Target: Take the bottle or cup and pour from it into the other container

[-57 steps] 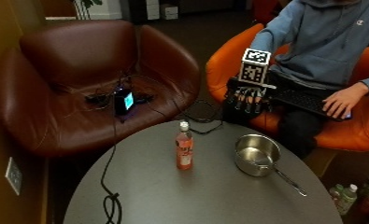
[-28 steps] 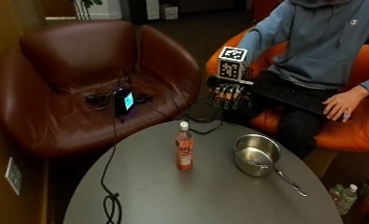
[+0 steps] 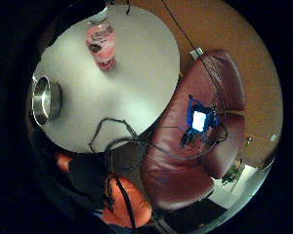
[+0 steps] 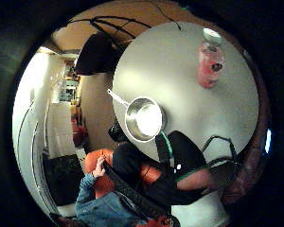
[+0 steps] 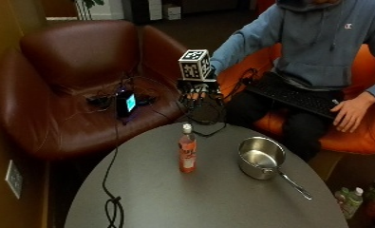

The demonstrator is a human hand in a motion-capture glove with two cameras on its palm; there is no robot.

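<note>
On the round table (image 5: 225, 199) the bottle (image 5: 187, 149) stands apart from the right hand (image 5: 198, 95), fingers (image 5: 193, 100) hanging relaxed, holding nothing.

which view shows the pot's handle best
The outside view: the pot shows its whole handle lying on the table. The thumb side palm view shows it thin and short; the little finger side view shows none.

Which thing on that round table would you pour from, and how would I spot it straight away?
Find the round grey table in front of the brown leather armchair. Near its middle stands an upright pink plastic bottle with a white cap, apart from the shiny steel saucepan beside it. It is the only tall, narrow, coloured thing there; the saucepan is low, wide and silver.
</note>
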